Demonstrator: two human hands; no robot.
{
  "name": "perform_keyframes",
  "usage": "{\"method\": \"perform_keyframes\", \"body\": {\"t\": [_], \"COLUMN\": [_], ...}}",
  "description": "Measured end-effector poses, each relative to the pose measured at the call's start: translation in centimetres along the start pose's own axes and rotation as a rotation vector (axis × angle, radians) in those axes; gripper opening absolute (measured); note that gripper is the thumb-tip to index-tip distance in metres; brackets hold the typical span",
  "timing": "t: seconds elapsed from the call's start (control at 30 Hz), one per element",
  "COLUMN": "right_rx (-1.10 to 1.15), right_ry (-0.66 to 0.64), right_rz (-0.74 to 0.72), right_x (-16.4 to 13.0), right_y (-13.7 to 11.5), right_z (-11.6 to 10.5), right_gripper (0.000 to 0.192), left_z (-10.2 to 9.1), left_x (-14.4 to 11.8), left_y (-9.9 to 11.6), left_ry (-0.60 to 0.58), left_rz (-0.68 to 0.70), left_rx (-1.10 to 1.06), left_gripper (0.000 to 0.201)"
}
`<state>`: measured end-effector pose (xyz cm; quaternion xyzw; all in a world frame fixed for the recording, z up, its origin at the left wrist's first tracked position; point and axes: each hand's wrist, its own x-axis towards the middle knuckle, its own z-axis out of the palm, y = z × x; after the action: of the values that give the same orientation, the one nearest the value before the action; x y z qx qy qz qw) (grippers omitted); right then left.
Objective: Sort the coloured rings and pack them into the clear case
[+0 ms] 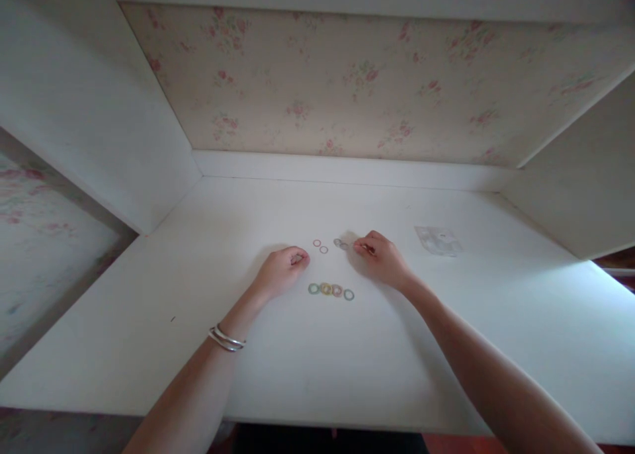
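My left hand [282,270] rests on the white tabletop with its fingers curled and thumb pressed in; what it holds, if anything, is hidden. Close to its fingertips lie a thin red ring [317,243] and a thin pale brown ring [324,249], apart from each other. My right hand [381,259] is closed in a pinch just right of a small group of grey rings [340,243]; I cannot make out anything between its fingers. Nearer to me, a row holds a green ring [314,288], yellow rings [326,288], pinkish rings [337,290] and a grey-green ring [349,295].
A clear plastic bag [438,241] lies flat to the right of my right hand. A small dark sliver [173,319] is on the tabletop [317,361] at left. White panels flank both sides, and a flowered wall [337,90] with a white ledge [347,168] stands behind.
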<state>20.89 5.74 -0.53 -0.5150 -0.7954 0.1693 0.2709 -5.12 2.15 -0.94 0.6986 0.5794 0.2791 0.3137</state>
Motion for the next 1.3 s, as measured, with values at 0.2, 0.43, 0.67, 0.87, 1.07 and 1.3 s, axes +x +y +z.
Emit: {"method": "perform_keyframes", "body": {"t": [0.2,0.43,0.67,0.87,1.07,1.3], "right_rx": [0.203,0.065,-0.004,-0.022,-0.036,0.152], "right_ry": [0.032,-0.062,-0.100,-0.132,-0.134,0.091], "right_rz": [-0.031,-0.141,-0.201,-0.215,-0.236,-0.062], "right_x": [-6.5,-8.1,-8.1,-8.0,-7.9,-8.0], "right_y": [-3.0,-2.7,-3.0,-3.1,-3.3,-2.6], "right_z": [-0.2,1.3,0.9,0.7,0.6,0.3], "right_gripper": [0.025,0.022,0.024,0.024,0.024,0.025], "left_z": [0.0,0.1,0.1,0.2,0.1,0.1], "left_x": [0.0,0.0,0.1,0.1,0.0,-0.2], "left_y": [-0.1,0.0,0.0,-0.2,0.2,0.3], "left_ry": [0.012,0.029,0.044,0.046,0.049,0.070], "left_rz": [0.007,0.012,0.011,0.022,0.015,0.026], "left_rx": [0.072,0.090,0.101,0.110,0.119,0.143], "left_gripper": [0.026,0.030,0.030,0.028,0.029,0.031]}}
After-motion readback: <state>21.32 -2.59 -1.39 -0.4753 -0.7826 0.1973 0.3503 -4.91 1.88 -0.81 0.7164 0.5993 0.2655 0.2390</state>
